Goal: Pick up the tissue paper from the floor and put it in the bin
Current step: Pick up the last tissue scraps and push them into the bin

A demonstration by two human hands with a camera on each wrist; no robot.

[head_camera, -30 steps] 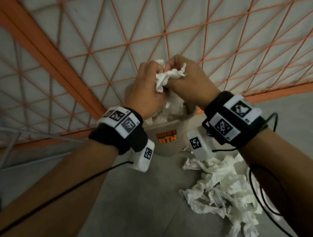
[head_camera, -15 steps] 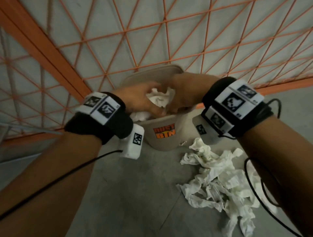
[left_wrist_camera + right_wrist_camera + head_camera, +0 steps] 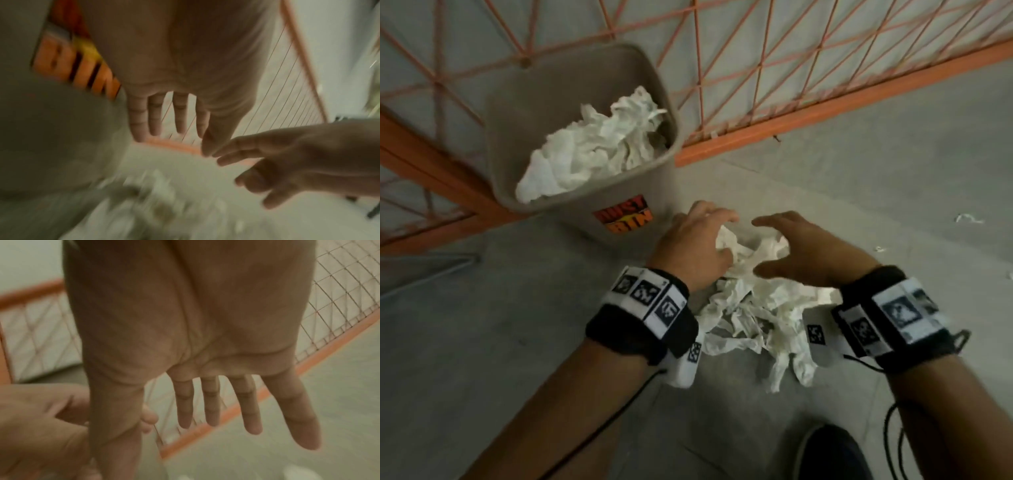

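1. Tissue paper: a loose crumpled white heap on the floor, just right of the bin's base, under and between both hands. More crumpled tissue lies in the bin, reaching up to its near rim.
2. Bin: grey, open-topped, labelled "DUST BIN", set in the corner, its back and left side close to the fence.
3. Left hand: over the heap's left edge, fingers spread and straight, holding nothing; the left wrist view is blurred but shows the straight fingers.
4. Right hand: over the heap's right side, fingers extended and apart, holding nothing; whether the palm touches the paper cannot be told. Its fingers point toward the fence rail.
5. Fence: orange mesh panels with an orange bottom rail, closing off the floor behind the bin and heap.
6. Open floor: bare grey surface to the right of the heap, with a few small white scraps.
7. Shoe: dark toe at the bottom edge, near the heap.
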